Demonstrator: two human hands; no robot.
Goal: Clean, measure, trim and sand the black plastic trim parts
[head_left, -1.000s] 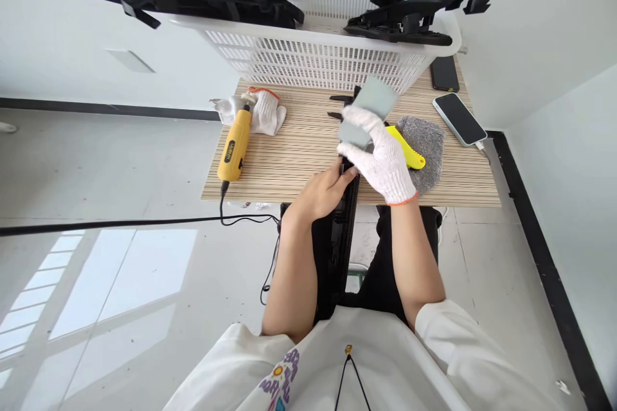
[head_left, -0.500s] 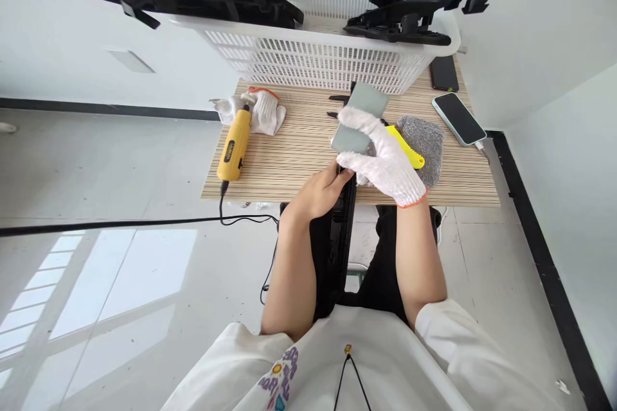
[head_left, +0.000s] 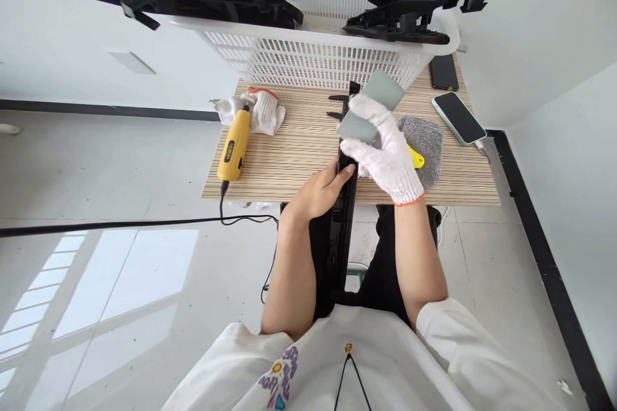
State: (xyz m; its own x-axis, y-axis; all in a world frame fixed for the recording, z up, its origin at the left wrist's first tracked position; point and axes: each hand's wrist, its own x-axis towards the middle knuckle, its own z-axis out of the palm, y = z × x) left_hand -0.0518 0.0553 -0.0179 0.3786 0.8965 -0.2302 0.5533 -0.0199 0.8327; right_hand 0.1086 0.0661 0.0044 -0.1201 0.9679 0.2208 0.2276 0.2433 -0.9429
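Observation:
A long black plastic part (head_left: 342,225) runs from between my thighs up onto the table, with prongs sticking out to the left near its far end. Bare, my left hand (head_left: 322,191) is closed around it near the table's front edge, thumb on top. My right hand (head_left: 380,144), in a white knitted glove with an orange cuff, grips a grey-green sheet (head_left: 383,91) that looks like sandpaper. The sheet is just above and beside the part's far end; I cannot tell whether they touch. A yellow handle (head_left: 415,157) shows partly behind the glove.
A grey cloth (head_left: 429,141) and two phones (head_left: 459,118) lie at the right. At the left, a yellow rotary tool (head_left: 234,145) rests against white gloves (head_left: 267,113), its cord trailing off. Behind stands a white basket (head_left: 308,54) with black plastic parts (head_left: 405,16) across its rim.
My right hand and the sheet have shifted slightly right, uncovering more of the black part's far end and covering more of the yellow handle. My left hand has barely moved.

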